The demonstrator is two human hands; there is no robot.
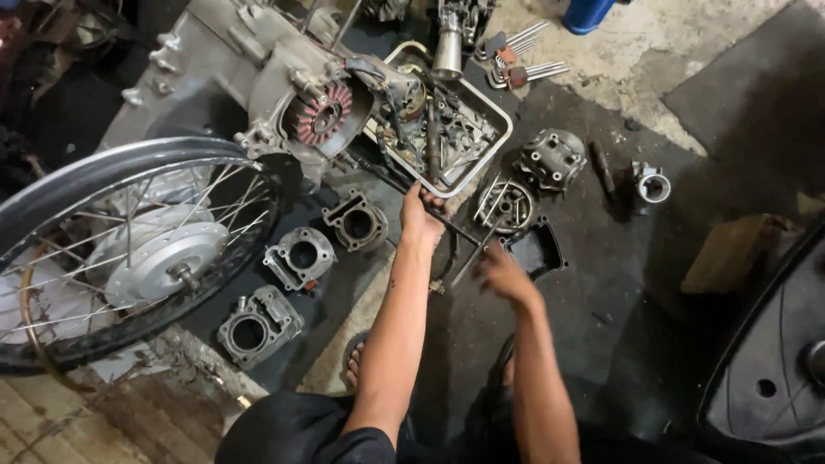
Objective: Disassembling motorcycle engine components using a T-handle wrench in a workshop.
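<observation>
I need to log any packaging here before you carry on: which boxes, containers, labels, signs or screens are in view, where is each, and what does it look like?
No labels, signs or screens show.
Brown cardboard box: on the floor at right, boxy, plain tan sides.
Blue container: top edge of the view, rounded, solid blue, mostly cut off.
White metal tray: beyond the left hand, rectangular with rounded corners, full of dark greasy parts.
</observation>
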